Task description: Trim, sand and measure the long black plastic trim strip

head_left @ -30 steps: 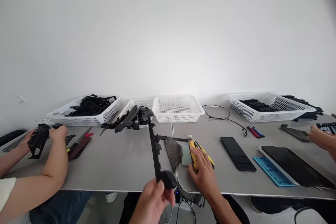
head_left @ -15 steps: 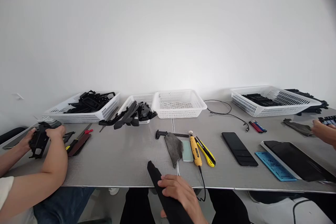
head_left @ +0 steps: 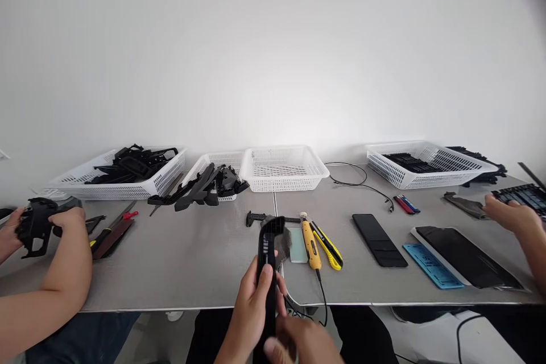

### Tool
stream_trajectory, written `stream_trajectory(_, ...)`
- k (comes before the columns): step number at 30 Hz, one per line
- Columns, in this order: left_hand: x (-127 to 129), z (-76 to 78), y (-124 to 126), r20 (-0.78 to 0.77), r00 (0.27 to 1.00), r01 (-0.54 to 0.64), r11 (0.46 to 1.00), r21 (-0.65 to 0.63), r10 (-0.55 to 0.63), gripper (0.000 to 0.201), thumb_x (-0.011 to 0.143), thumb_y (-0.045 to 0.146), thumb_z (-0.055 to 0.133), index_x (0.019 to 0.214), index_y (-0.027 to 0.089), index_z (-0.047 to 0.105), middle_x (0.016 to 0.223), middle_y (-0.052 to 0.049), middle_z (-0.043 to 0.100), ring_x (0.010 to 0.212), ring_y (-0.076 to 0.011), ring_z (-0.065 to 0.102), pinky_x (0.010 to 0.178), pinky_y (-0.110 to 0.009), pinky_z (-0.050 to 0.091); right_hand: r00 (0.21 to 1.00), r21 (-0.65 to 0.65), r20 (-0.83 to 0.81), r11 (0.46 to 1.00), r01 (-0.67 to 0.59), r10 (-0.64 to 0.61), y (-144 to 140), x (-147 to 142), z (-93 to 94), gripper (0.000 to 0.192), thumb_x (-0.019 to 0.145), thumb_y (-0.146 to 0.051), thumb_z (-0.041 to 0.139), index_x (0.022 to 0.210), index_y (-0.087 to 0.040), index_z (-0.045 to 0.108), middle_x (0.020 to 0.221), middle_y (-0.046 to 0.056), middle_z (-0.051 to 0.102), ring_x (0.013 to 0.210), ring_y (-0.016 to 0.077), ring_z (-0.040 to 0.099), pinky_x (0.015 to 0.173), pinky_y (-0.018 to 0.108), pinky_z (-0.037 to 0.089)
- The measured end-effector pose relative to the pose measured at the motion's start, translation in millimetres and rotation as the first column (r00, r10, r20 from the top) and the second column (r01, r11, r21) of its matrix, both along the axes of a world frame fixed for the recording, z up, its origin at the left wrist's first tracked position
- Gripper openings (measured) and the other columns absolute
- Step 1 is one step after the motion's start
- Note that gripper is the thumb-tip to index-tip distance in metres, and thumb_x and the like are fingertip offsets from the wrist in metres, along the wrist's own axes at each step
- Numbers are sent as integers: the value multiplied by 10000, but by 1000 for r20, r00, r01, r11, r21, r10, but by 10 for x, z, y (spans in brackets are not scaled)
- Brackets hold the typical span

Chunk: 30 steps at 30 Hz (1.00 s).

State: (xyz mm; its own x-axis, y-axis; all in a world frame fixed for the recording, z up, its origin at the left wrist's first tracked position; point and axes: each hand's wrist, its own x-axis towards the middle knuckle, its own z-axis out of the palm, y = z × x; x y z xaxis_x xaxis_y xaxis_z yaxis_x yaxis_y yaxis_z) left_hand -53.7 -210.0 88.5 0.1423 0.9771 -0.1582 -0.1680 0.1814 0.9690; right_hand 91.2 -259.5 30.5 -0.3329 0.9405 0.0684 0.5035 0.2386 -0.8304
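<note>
Fingers of the left hand wrap around a long black plastic part, held upright over the near edge of the grey table. Lower down, the blurred right hand seems to pinch its bottom end. Beyond lie a grey cloth and two yellow utility knives; this looks like inspection, and turning the part next would call for a steady two-handed hold.

Long part: matt black plastic
Surface: grey, finely textured, matt
Baskets: white perforated plastic
Cloth: grey, rough weave
Knife: yellow plastic
Tablet: glossy black screen
</note>
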Motion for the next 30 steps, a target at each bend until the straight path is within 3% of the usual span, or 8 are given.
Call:
stream_trajectory(2, 13, -161, 248, 2, 997, -74, 997, 9, 74, 707, 959, 784, 643, 1364, 205, 616, 833, -2, 703, 556, -121, 586, 567, -266, 494, 987, 35, 72, 990, 140, -142, 330, 188, 124, 374, 1090, -541, 551, 946, -239, 719, 746, 20, 730, 663, 212, 686, 622, 283, 461)
stream_trajectory(4, 21, -336, 494, 19, 993, -113, 993, 11, 113, 702, 937, 781, 660, 1330, 202, 599, 836, 8, 696, 549, -109, 580, 541, -247, 484, 932, 170, 180, 944, 284, -313, 779, 378, 250, 318, 1114, -457, 530, 975, -228, 702, 821, 34, 745, 739, 213, 683, 686, 298, 472)
stream_trajectory(6, 44, -488, 710, 42, 992, -121, 992, 28, 119, 690, 892, 794, 669, 1243, 206, 589, 793, 26, 676, 491, -105, 540, 463, -239, 442, 862, 318, 355, 914, 252, -362, 1268, 508, 317, 245, 1116, -314, 514, 1052, -214, 729, 1009, 78, 781, 973, 245, 703, 833, 323, 504)
stream_trajectory(8, 77, -596, 861, 49, 994, -104, 993, 54, 101, 601, 851, 757, 698, 1082, 218, 568, 774, 35, 665, 453, -100, 523, 426, -242, 432, 836, 348, 411, 910, 225, -363, 1697, 556, 295, 218, 1056, -187, 571, 1145, -203, 769, 1171, 120, 785, 1179, 306, 654, 968, 379, 481)
stream_trajectory(12, 107, -687, 935, 44, 995, -87, 994, 73, 84, 393, 843, 566, 712, 923, 234, 517, 753, 50, 643, 433, -90, 516, 405, -232, 427, 799, 351, 498, 921, 168, -336, 2182, 516, 88, 213, 996, -140, 645, 1066, -221, 829, 1197, 139, 777, 1208, 351, 603, 973, 430, 433)
stream_trajectory(18, 99, -707, 882, 38, 994, -106, 991, 76, 104, 263, 856, 442, 660, 932, 230, 524, 791, 41, 653, 470, -91, 546, 421, -228, 458, 791, 331, 536, 935, 126, -296, 2345, 485, -117, 190, 997, -110, 611, 1013, -198, 779, 1159, 169, 753, 1204, 354, 571, 958, 433, 387)
stream_trajectory(25, 99, -704, 905, 28, 995, -99, 991, 92, 97, 278, 857, 466, 645, 937, 230, 521, 787, 42, 645, 463, -89, 535, 420, -231, 458, 850, 326, 404, 922, 210, -337, 2388, 459, -82, 160, 1015, -106, 524, 1010, -216, 640, 1080, 130, 767, 1148, 322, 583, 981, 425, 372)
stream_trajectory(30, 84, -686, 896, 35, 996, -87, 992, 94, 84, 269, 875, 460, 654, 942, 233, 525, 811, 32, 658, 489, -97, 563, 450, -243, 491, 852, 271, 224, 870, 411, -473, 2206, 923, 29, 178, 1069, -294, 394, 1027, -229, 554, 993, 123, 720, 981, 300, 626, 855, 401, 435)
